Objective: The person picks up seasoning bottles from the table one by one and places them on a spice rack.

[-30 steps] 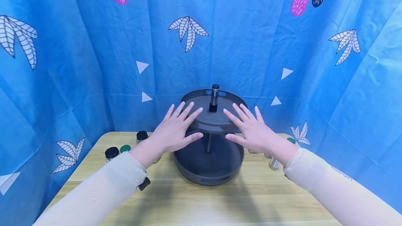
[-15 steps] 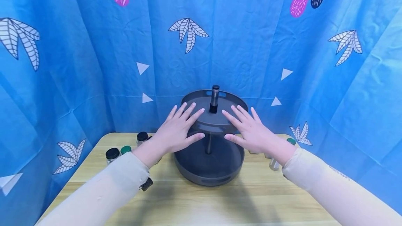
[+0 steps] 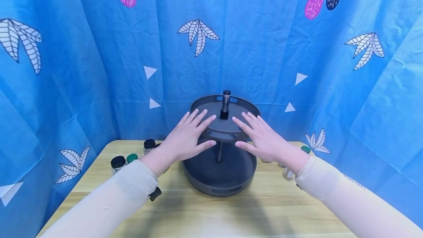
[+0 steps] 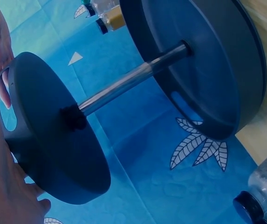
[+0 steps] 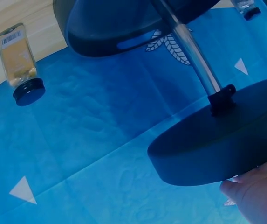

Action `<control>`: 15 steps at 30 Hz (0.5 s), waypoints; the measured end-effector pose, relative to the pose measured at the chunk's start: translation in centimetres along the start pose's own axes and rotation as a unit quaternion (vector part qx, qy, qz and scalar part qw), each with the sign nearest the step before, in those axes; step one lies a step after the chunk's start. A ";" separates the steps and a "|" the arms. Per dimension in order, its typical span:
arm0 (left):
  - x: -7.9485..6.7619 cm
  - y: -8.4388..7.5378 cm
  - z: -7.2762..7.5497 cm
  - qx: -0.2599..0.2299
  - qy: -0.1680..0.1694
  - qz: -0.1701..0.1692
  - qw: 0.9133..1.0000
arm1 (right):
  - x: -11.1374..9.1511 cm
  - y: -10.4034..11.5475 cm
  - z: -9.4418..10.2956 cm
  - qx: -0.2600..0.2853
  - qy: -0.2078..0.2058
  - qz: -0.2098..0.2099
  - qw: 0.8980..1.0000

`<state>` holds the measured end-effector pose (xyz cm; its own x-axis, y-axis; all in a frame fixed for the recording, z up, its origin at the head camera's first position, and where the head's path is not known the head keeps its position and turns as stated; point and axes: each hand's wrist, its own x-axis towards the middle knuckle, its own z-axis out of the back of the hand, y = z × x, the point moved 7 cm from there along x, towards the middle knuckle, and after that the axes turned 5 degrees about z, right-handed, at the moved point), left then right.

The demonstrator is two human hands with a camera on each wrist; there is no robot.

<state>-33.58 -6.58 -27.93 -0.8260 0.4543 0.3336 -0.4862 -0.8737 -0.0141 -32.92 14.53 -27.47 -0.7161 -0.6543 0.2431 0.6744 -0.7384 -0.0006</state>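
A dark grey two-tier round tray stand rises from the table, its upper tray (image 3: 224,135) joined to the wider lower tray (image 3: 218,190) by a metal post (image 3: 219,151). Over the upper tray's left side, my left hand (image 3: 185,139) lies palm down, fingers straight and spread. My right hand (image 3: 266,139) mirrors it on the right side, fingers straight, thumb pointing inward. Neither hand grips anything. In the left wrist view, the left hand (image 4: 7,186) is right at the upper tray's rim beside a handle slot. The right wrist view has the right hand (image 5: 259,196) close by that rim.
Left of the stand are black-capped jars (image 3: 118,162) and a green-capped one (image 3: 132,157), partly behind the left arm. More small jars (image 3: 287,173) stand by the right forearm, one with a green cap (image 3: 305,149). A patterned blue curtain (image 3: 257,65) surrounds the wooden table (image 3: 211,219).
Both hands have edged slightly inward toward each other above the upper tray. The right hand's fingers have drawn a little closer together. The stand has stayed put.
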 end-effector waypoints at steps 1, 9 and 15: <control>0.0 0.0 0.0 -0.001 -0.001 -0.002 1.000 | 0.0 0.0 0.0 0.000 0.000 0.000 1.000; 0.2 0.0 -0.2 -0.010 -0.009 -0.016 1.000 | 0.2 0.0 0.0 0.005 0.007 -0.003 1.000; 0.5 0.0 -0.1 -0.007 -0.027 -0.030 0.999 | 0.5 -0.3 0.0 0.004 0.010 -0.005 1.000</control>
<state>-33.99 -6.37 -27.84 -0.7791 0.4954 0.3843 -0.5386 -0.8425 -0.0058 -33.45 14.45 -27.31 -0.7261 -0.6503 0.2235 0.6688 -0.7434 0.0094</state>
